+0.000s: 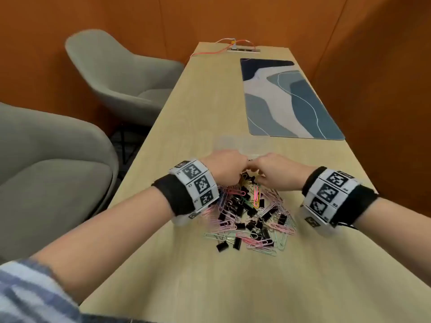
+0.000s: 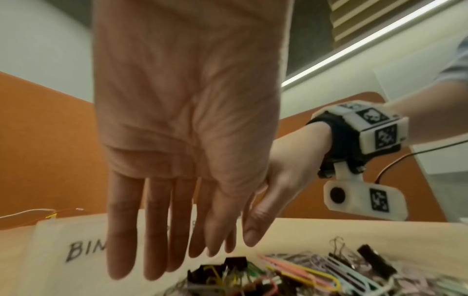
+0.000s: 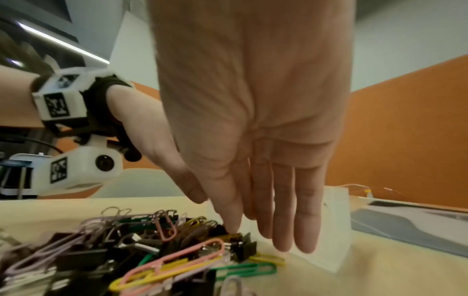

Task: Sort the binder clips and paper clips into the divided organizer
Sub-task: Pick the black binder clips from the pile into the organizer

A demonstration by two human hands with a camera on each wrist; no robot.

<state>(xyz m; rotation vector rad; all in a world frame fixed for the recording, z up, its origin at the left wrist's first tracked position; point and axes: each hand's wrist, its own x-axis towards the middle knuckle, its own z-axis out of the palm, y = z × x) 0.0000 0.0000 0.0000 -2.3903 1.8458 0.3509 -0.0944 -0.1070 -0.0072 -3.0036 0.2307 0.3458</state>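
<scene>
A mixed pile of black binder clips and coloured paper clips (image 1: 251, 217) lies on the wooden table (image 1: 210, 287). Just beyond it stands the clear divided organizer (image 1: 240, 144), faint in the head view; its near wall carries a handwritten label starting "BIN" (image 2: 76, 250). My left hand (image 1: 229, 170) and right hand (image 1: 272, 173) meet over the pile's far edge, right in front of the organizer. The left hand (image 2: 162, 220) has straight fingers pointing down and holds nothing. The right hand (image 3: 273, 200) is also straight-fingered, one fingertip touching a black binder clip (image 3: 240, 238) beside the organizer wall (image 3: 336, 230).
A blue and white patterned desk mat (image 1: 286, 101) lies at the far right of the table. A socket strip with an orange cable (image 1: 242, 50) sits at the far end. Two grey armchairs (image 1: 121, 73) (image 1: 46, 171) stand to the left, with orange walls around.
</scene>
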